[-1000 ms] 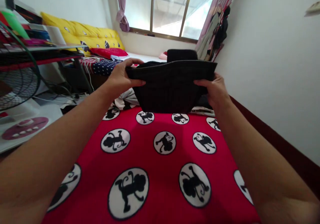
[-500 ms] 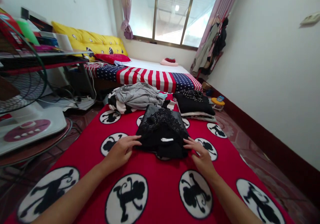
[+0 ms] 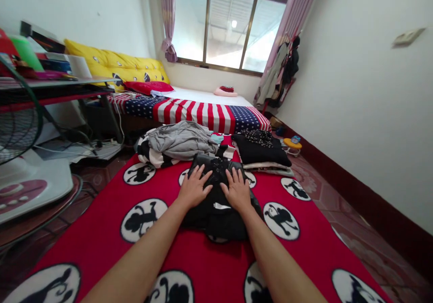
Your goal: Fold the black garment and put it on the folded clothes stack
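Note:
A black garment [image 3: 211, 215] with a lace and sheer upper part lies folded on the red blanket [image 3: 101, 231], a small white label [image 3: 222, 206] showing near its middle. My left hand [image 3: 195, 186] rests flat on its left side with the fingers spread. On the right side lies my right hand [image 3: 237, 189], also flat, fingers apart and pointing away from me. Both palms cover part of the lace. Neither hand grips the cloth.
Behind the garment sits a loose heap of grey clothing [image 3: 182, 138]. To its right is a stack of folded black clothes [image 3: 265, 152]. A fan [image 3: 20, 113] and a desk [image 3: 94, 81] stand at left, with a yellow stool [image 3: 292, 144] beyond the right edge.
Both hands have moved from the garment's side edges inward and forward onto its top, and now lie flat there. The camera view has shifted slightly.

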`<state>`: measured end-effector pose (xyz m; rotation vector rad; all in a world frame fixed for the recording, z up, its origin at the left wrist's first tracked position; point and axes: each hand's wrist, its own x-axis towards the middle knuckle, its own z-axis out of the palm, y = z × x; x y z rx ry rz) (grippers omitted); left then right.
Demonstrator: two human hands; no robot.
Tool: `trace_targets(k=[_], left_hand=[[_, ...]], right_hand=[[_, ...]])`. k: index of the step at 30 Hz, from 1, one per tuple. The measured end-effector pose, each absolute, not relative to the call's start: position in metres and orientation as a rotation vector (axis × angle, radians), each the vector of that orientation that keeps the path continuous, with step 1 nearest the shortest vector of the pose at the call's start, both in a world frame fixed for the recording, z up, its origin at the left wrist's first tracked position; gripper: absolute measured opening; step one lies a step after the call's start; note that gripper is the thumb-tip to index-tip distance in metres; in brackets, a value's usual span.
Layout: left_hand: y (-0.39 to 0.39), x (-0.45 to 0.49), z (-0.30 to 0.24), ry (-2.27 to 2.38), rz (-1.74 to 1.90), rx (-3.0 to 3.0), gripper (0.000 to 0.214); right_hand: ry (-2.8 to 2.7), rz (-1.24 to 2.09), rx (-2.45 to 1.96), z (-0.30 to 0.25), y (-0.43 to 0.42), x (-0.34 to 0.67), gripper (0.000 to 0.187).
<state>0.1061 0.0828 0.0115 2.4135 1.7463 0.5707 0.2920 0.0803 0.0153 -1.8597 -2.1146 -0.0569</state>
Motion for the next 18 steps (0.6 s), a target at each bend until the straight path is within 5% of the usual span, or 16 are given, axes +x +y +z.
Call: trace_targets(k=[10, 15, 18], left_hand=[[0.057, 0.08, -0.005, 2.121, 0.883, 2.06, 0.071], [0.009, 0.061, -0.02, 2.092, 0.948, 2.009, 0.06], [-0.007, 0.062, -0.016, 2.042, 0.95, 1.909, 0.062]], right_hand=[[-2.016, -0.049, -1.93, 0.002, 0.059, 0.301, 0.057], [-1.603, -0.027, -2.214, -0.001, 0.026, 0.301, 0.081], [-1.6, 0.066, -2.238, 0.01, 0.015, 0.303, 0.081]])
